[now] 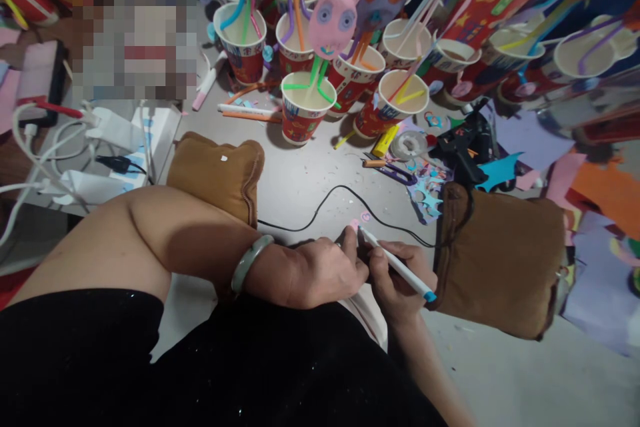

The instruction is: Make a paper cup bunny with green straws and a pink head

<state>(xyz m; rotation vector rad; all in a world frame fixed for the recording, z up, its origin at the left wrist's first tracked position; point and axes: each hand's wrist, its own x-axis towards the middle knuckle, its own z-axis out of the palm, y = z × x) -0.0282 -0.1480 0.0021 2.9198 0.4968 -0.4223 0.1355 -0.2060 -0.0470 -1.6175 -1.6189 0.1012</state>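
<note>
A white marker point(401, 265) with a blue end is gripped in my right hand point(400, 280). Its tip points at a small pink paper piece point(355, 223) on the table. My left hand point(327, 273), below a pale bangle point(250, 261), has its fingers curled together with the tips at that piece, seeming to hold it down; the fingers partly hide the contact. Just beyond lies another little pink paper piece point(365, 217) with a drawn mark. A black cord point(340, 188) loops behind both hands.
Paper cups point(307, 117) with straws and paper animal faces, such as a pink rabbit point(333, 20), crowd the back. Brown cushions point(215, 173) flank my hands. Right are a glue gun point(457, 147), tape point(409, 145) and paper scraps point(480, 173); left, a power strip point(155, 130) with cables.
</note>
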